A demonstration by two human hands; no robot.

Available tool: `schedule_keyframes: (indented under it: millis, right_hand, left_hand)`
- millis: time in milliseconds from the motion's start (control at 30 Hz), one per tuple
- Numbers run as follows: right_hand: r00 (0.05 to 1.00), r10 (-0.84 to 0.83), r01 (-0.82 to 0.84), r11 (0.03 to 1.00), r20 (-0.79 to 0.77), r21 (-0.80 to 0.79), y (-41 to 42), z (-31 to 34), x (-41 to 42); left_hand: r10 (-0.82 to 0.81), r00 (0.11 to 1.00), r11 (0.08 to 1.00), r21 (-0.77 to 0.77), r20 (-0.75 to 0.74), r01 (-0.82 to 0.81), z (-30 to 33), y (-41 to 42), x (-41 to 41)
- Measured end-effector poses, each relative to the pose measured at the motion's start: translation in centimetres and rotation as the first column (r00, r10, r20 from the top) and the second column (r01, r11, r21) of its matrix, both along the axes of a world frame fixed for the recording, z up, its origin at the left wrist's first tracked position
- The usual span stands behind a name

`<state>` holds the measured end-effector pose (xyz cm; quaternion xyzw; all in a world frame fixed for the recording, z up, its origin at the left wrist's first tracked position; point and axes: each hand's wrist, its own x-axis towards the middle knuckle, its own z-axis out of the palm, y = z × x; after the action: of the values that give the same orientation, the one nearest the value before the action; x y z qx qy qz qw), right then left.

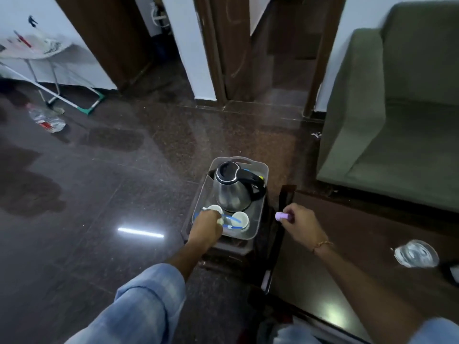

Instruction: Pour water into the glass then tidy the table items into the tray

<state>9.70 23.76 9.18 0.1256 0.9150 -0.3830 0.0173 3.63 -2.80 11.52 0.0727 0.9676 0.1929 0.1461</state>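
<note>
A grey plastic tray (261, 214) stands on a dark stool, left of the brown table (347, 234). In it are a steel electric kettle (232, 192), two white cups (241, 219) and blue toothbrushes (232, 218). My left hand (207, 225) is inside the tray's near left corner, fingers closed over a cup and a blue item; what it grips is partly hidden. My right hand (301, 222) hovers at the table's left edge, pinching a small lilac cylinder (282, 216). A clear glass (416, 253) with water stands on the table at the right.
A green sofa (397, 115) fills the right. The dark polished floor holds a fallen plastic bottle (46, 119) at the left. A metal rack (49, 70) with papers stands by the far left wall. A dark object (450, 271) lies beside the glass.
</note>
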Motion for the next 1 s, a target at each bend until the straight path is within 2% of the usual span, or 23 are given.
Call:
schedule_keyframes:
  millis: [200, 400, 567, 700, 833, 1000]
  right_hand:
    - [0.983, 0.091, -0.106, 0.99, 0.157, 0.09, -4.4, -1.5, -6.1]
    - [0.946, -0.017, -0.04, 0.984, 0.323, 0.171, -6.4, -4.2, -9.9]
    - [0.883, -0.124, 0.034, 0.979, 0.452, 0.203, -7.6, -6.1, -11.7]
    - [0.828, -0.181, 0.113, 0.981, 0.531, 0.159, -8.9, -7.1, -13.4]
    - [0.762, -0.255, 0.17, 0.966, 0.595, 0.196, -9.9, -8.0, -15.0]
    - [0.725, -0.296, 0.246, 0.955, 0.621, 0.168, -10.0, -8.7, -15.8]
  left_hand:
    - [0.117, 0.993, 0.993, 0.033, -0.007, -0.117, -1.2, -3.6, -4.2]
    - [0.086, 0.991, 0.993, 0.077, 0.101, -0.094, -4.9, -5.2, -10.2]
    - [-0.037, 0.983, 0.994, 0.104, 0.181, 0.018, -8.9, -5.2, -15.9]
    - [-0.058, 0.969, 0.995, 0.094, 0.242, 0.037, -10.7, -5.6, -17.8]
    - [-0.084, 0.947, 0.991, 0.124, 0.311, 0.047, -12.3, -6.3, -18.9]
    - [-0.092, 0.939, 0.986, 0.159, 0.331, 0.04, -13.3, -6.8, -19.3]
